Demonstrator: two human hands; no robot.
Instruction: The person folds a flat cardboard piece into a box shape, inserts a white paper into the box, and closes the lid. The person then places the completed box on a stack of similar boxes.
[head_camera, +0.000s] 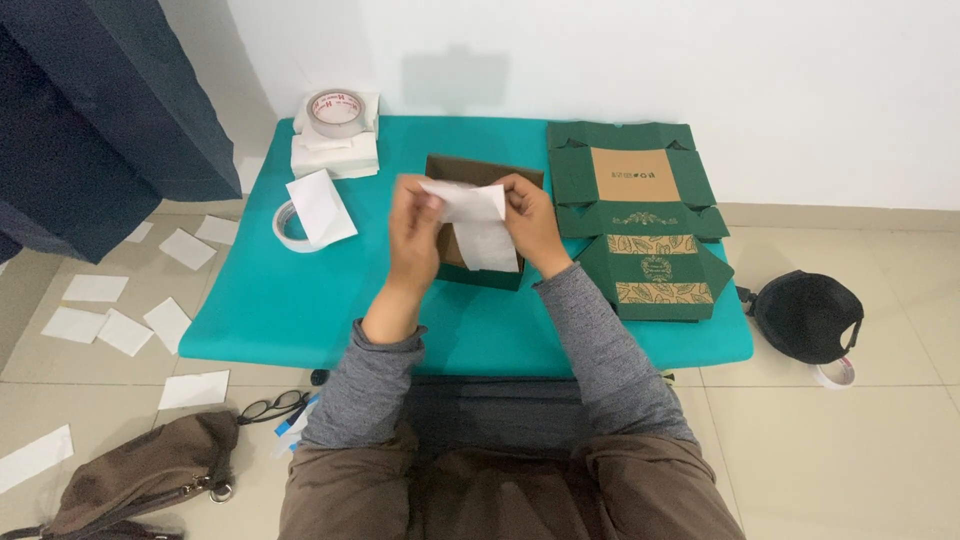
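My left hand (415, 232) and my right hand (532, 222) both pinch a white paper sheet (472, 208), held up between them. A longer white strip hangs from it over an open dark green box (478, 270) with a brown inside, which stands on the teal table (300, 300) just beyond my hands. My grey sleeves reach in from below.
A flat unfolded green and brown carton (640, 220) lies at the table's right. At the back left, a tape roll (335, 110) sits on stacked white sheets; another roll (287, 225) lies under a white card. White papers, a brown bag (140, 480), glasses and a black cap (808, 315) are on the floor.
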